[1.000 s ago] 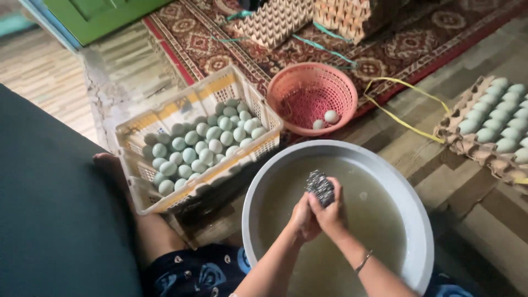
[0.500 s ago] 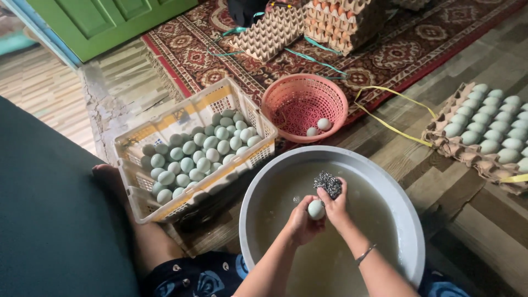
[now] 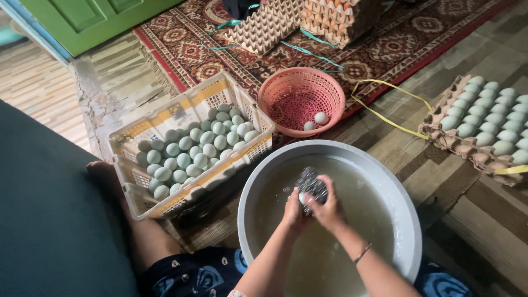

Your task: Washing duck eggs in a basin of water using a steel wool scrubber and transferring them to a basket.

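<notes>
Location: floor of a home used for small-scale egg processing. Indicators: wood-pattern flooring (image 3: 484, 220), patterned red rug (image 3: 385, 49), green door (image 3: 93, 19), plastic crate (image 3: 165, 118) filled with pale green eggs (image 3: 192, 148), stacked cardboard egg trays (image 3: 330, 16), pink basket (image 3: 300, 102), grey wash basin (image 3: 401, 209) containing murky water

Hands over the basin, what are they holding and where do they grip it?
Left hand cups an egg from below; right hand presses a steel scourer over it.

Grey basin (image 3: 385, 181) noted around the hands; pink basket (image 3: 286, 91), red patterned carpet (image 3: 220, 49) beyond; pale-green eggs (image 3: 192, 148) leftward.
</notes>
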